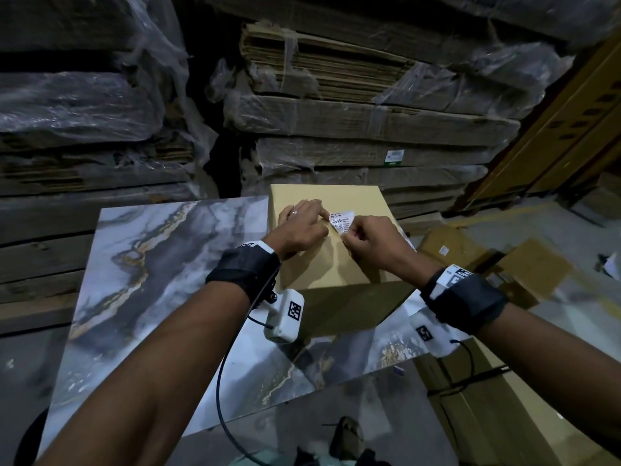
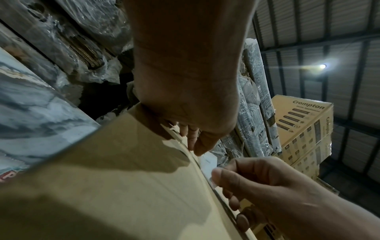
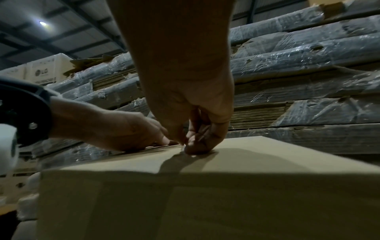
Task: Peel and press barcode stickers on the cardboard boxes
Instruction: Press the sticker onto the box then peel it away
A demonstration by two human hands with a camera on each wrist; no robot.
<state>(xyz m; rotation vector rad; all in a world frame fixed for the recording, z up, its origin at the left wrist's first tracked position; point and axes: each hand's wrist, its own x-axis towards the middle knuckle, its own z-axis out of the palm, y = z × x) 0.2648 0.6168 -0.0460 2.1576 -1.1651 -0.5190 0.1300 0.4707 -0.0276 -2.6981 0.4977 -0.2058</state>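
Table: a marble-patterned table (image 1: 141,264) fills the near foreground, grey and white with gold veins.
Wrist cameras: a white camera unit (image 1: 285,314) hangs under the left wrist, cable trailing down toward the near edge of the table.
Box: the cardboard box (image 1: 322,264) sits at the table's far right corner, plain top face up.
Right hand: the right hand (image 1: 373,243) is over the right side of the box top, fingers curled in, thumb and forefinger pinching the near corner of the barcode sticker (image 1: 342,220). From the right wrist view the fingertips (image 3: 193,146) are right down at the cardboard.
Sticker: white, printed with barcodes, on the middle of the box top toward its far edge, partly lifted and curling between the two hands.
Left hand: the left hand (image 1: 302,227) lies on the box top at its left side, fingers stretched out fairly flat, forefinger tip touching the sticker's left edge. A ring shows on one finger.
Floor, right: loose flattened cartons (image 1: 487,260) lie beyond the table's right edge.
Background: tall stacks of flat cardboard (image 1: 353,105) wrapped in clear plastic stand behind the table.
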